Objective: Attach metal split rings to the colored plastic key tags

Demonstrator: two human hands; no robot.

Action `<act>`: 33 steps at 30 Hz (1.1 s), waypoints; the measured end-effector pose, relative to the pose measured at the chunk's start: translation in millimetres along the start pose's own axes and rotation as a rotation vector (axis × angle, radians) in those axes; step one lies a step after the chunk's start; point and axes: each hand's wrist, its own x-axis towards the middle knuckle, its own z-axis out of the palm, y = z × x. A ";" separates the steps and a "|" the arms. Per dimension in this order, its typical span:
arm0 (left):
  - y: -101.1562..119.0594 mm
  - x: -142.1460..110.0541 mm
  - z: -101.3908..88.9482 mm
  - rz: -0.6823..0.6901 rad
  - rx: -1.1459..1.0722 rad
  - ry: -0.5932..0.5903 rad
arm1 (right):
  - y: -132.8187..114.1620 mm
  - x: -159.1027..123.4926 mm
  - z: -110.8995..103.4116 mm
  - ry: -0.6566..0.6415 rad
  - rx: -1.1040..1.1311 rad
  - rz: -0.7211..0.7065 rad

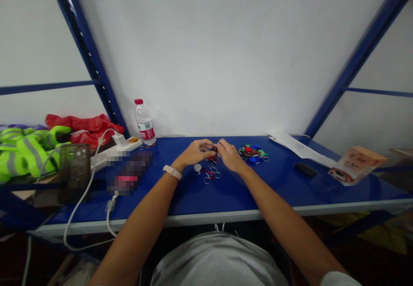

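Observation:
My left hand [196, 151] and my right hand [228, 156] meet over the middle of the blue table, fingers pinched close together. Between their fingertips is a small dark key ring [215, 142]; its finer details are too small to make out. Just below the hands lie red carabiner keychains [209, 174] with several metal split rings. A small round grey-white piece [198, 168] rests beside them, under my left wrist. To the right of my right hand sits a pile of red, green and blue keychains with rings [253, 153].
On the left are a water bottle [145, 122], a power strip [105, 154] with white cables, a pixelated phone-like object [130, 174] and neon vests [29, 152]. On the right lie white paper [298, 147], a black object [305, 169] and an orange-white box [356, 165]. A wall stands behind.

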 end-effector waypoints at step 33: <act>-6.1 3.6 -1.2 -0.029 -0.198 0.117 | 5.7 4.6 -1.0 0.166 -0.023 -0.007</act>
